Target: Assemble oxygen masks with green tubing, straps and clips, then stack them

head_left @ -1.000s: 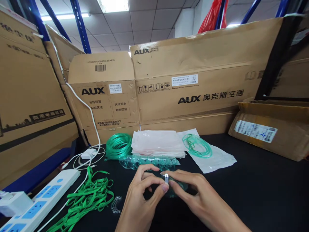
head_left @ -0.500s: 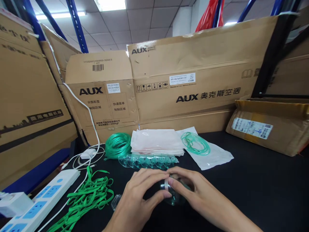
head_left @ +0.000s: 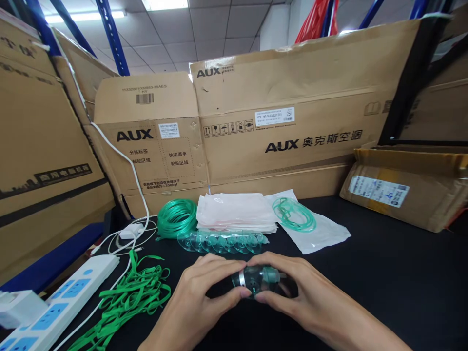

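Between both hands, near the front of the black table, is a clear green oxygen mask [head_left: 259, 282] with a metal nose strip [head_left: 242, 279] and a tube connector [head_left: 271, 274] pointing right. My left hand [head_left: 210, 287] pinches the strip end between thumb and fingers. On the other side, my right hand [head_left: 292, 282] grips the mask body, thumb below and fingers above. Just beyond the hands lies a row of similar clear green masks [head_left: 223, 242]. Green elastic straps [head_left: 135, 287] lie in a tangle left of my left hand.
Coiled green tubing [head_left: 177, 218] sits behind the masks, beside stacked white pouches [head_left: 236, 212]. A thinner tubing coil [head_left: 294, 214] rests on a white bag [head_left: 325, 234]. A power strip [head_left: 62, 302] and white cable are at left. Cardboard [head_left: 278, 97] walls the back; a box [head_left: 402, 190] stands right.
The mask has turned so its connector now shows at the right. My right thumb has moved down off the metal strip to the mask's lower edge. Both hands have shifted slightly left.
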Tool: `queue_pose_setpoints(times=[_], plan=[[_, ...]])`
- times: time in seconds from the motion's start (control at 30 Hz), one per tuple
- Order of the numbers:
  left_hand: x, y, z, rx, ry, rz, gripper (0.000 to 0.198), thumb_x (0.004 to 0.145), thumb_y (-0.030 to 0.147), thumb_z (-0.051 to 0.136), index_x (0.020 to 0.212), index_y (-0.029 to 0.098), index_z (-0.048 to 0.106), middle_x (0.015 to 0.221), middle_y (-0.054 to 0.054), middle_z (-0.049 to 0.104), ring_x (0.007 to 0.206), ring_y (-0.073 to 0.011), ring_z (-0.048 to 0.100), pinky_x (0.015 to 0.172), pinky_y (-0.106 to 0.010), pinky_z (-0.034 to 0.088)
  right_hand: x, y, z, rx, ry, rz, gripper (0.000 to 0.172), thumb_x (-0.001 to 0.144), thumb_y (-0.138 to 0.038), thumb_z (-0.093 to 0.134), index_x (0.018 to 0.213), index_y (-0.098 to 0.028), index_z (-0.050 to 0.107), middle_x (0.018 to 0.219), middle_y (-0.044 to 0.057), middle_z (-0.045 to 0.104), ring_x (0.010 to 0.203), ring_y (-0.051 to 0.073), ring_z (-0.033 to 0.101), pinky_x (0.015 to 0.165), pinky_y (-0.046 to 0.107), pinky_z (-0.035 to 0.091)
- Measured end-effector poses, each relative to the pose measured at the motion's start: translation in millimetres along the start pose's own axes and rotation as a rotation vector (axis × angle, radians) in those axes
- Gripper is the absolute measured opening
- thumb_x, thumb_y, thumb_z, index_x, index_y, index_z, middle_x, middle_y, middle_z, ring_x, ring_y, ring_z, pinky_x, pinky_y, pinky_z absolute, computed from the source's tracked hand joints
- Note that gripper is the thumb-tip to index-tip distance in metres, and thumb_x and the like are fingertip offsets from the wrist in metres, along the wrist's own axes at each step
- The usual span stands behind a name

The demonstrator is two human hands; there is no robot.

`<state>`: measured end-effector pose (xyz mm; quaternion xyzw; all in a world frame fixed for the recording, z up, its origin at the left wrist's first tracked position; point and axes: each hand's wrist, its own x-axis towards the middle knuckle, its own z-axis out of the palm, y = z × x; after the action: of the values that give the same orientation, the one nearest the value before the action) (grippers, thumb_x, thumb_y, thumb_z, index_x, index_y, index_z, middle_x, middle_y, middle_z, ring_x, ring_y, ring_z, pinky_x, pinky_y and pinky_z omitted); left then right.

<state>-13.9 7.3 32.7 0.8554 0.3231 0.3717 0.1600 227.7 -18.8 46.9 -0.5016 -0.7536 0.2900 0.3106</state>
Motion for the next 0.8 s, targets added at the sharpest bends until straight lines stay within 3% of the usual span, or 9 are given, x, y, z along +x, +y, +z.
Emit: queue_pose_setpoints(times=[0.13,0.33,0.5,0.67,0.8], plan=[[1,3,0.0,-0.001,0.023,0.015,0.029,0.094,0.032,0.072,0.122,0.025,0.074,0.102,-0.001,0.078,0.091,-0.0170,0.066,0.083,-0.028,0.055,0,-3,-1,-0.025,-0.005,-0.001,0.031,0.089,-0.046,0.073,0.120,-0.046,0.068,0.124,-0.008,0.071,0.117,0.025,0.061,0.100,0.033,0.047],[2,0,-0.8,0.049,0.001,0.114,0.036,0.094,0.028,0.073,0.130,0.027,0.069,0.107,0.000,0.078,0.093,-0.0181,0.066,0.086,-0.031,0.054,4,-5,-2,0.046,-0.002,-0.018,0.033,0.088,-0.041,0.073,0.120,-0.036,0.067,0.109,-0.002,0.074,0.102,0.024,0.067,0.089,0.031,0.053],[2,-2,4.7,0.009,0.101,0.238,0.042,0.093,0.017,0.073,0.132,0.029,0.064,0.117,0.000,0.076,0.098,-0.0173,0.065,0.087,-0.031,0.053,4,-4,-1,-0.029,-0.031,0.047,0.029,0.091,-0.047,0.068,0.117,-0.035,0.067,0.095,-0.003,0.072,0.093,0.022,0.068,0.081,0.029,0.054],[2,1,-11.3,0.010,0.096,0.011,0.028,0.093,0.020,0.071,0.117,0.031,0.063,0.114,0.003,0.071,0.106,-0.0166,0.064,0.096,-0.031,0.049,3,8,7,-0.129,-0.060,0.095,0.035,0.090,-0.044,0.067,0.124,-0.042,0.062,0.119,-0.002,0.070,0.110,0.025,0.066,0.095,0.035,0.052],[-11,-3,-33.8,0.063,0.087,-0.164,0.012,0.101,0.031,0.059,0.113,0.031,0.060,0.120,0.001,0.065,0.115,-0.0184,0.059,0.102,-0.033,0.045,-3,30,20,-0.175,-0.003,0.027,0.040,0.093,-0.045,0.063,0.133,-0.043,0.058,0.139,-0.002,0.063,0.130,0.029,0.057,0.108,0.039,0.048]])
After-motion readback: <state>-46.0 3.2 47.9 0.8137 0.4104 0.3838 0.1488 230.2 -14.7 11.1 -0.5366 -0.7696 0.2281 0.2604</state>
